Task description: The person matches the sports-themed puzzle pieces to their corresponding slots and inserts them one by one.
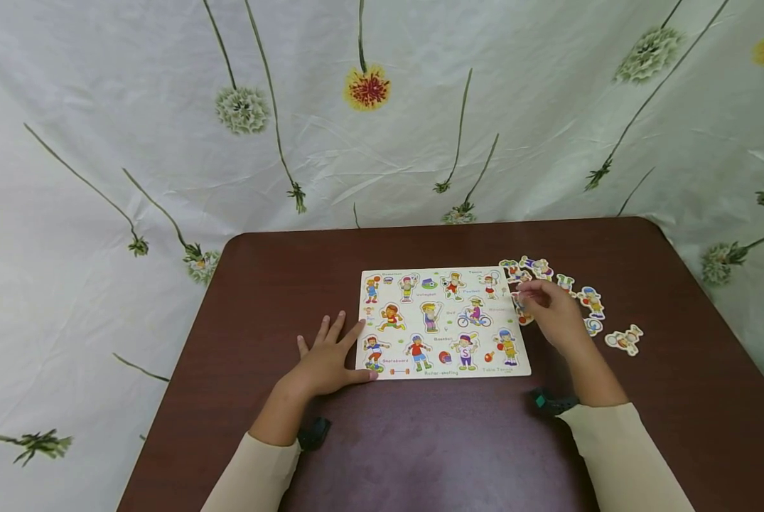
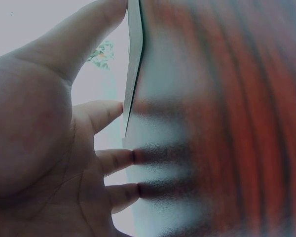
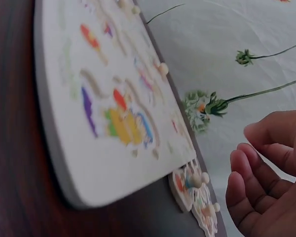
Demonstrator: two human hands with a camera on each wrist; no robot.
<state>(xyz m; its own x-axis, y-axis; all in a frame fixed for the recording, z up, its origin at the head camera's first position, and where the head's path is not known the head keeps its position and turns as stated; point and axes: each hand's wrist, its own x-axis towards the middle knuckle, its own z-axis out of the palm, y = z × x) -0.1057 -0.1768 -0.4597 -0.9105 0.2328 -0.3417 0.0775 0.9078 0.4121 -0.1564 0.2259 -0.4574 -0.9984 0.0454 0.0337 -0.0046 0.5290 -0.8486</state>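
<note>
While left hand (image 1: 325, 361) spreads fingers wide, thumb and index touching left edge of puzzle board (image 1: 452, 333), board lies flat on dark table (image 1: 433, 455). Right hand (image 1: 551, 313) hovers just beside board's right edge, fingers loosely bent, thumb tip seemingly just apart from fingertips. Cut-out pieces (image 1: 591, 302) cluster right of board; lone figure piece (image 1: 625, 340) farthest right of it.
</note>
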